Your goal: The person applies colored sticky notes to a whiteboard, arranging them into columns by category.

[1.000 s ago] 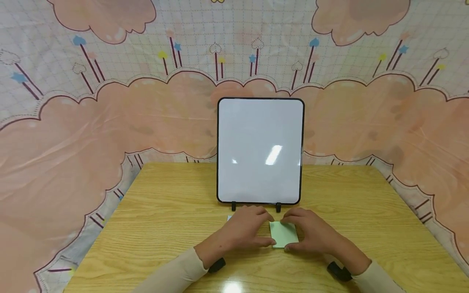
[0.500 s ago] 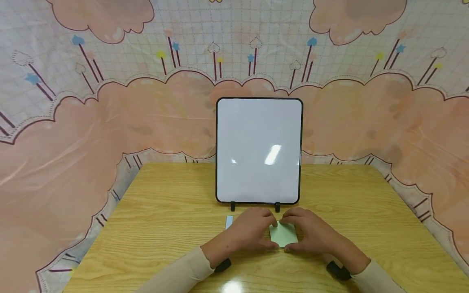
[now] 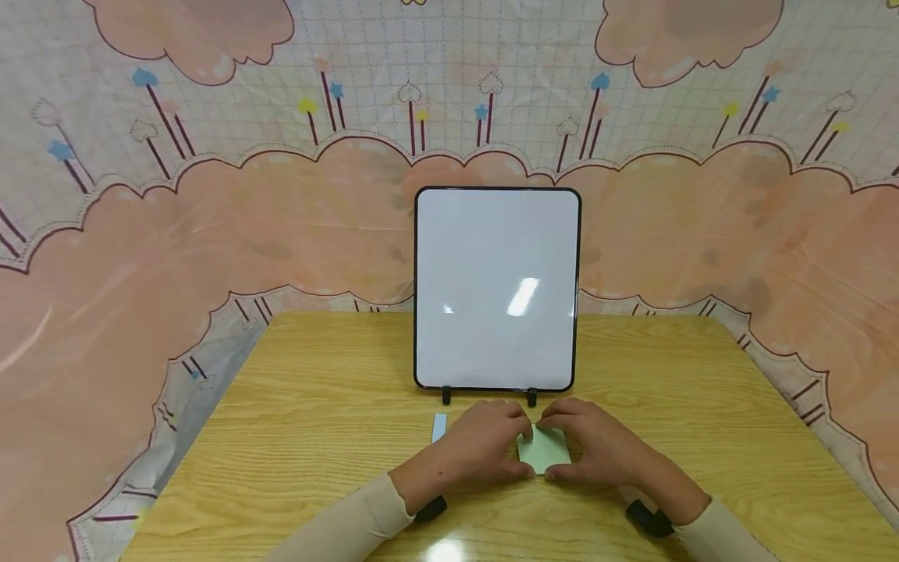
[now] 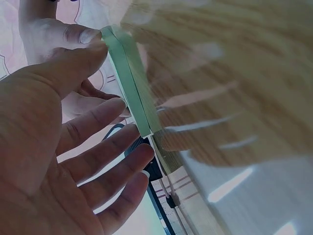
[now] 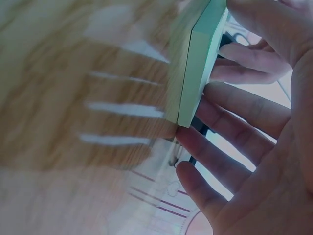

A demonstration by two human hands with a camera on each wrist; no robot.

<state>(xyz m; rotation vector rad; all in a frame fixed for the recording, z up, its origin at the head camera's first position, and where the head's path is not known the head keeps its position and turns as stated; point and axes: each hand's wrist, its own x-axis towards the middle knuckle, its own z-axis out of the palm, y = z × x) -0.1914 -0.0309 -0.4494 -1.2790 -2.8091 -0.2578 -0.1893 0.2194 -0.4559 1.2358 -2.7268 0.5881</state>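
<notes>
A square pad of pale green sticky notes (image 3: pixel 545 453) lies on the wooden table in front of the whiteboard. My left hand (image 3: pixel 485 441) is at its left side, thumb at the near edge and index finger bent over the far edge. From the other side my right hand (image 3: pixel 597 445) spans the pad between thumb and index finger. The thumbs almost meet at the near edge. In the left wrist view the thick green edge of the pad (image 4: pixel 128 81) lies along the fingertips. The right wrist view has the pad (image 5: pixel 198 68) at the thumb and fingers too.
A black-rimmed whiteboard (image 3: pixel 497 289) stands upright behind the hands on small black feet (image 3: pixel 531 397). A narrow pale strip (image 3: pixel 438 427) lies left of the pad, partly behind my left hand. Patterned cloth (image 3: pixel 323 226) hangs round the wooden table (image 3: pixel 323 390).
My left hand has moved slightly right, its fingers closing in on the pad, and more of the pale strip shows. The right hand and the pad look the same.
</notes>
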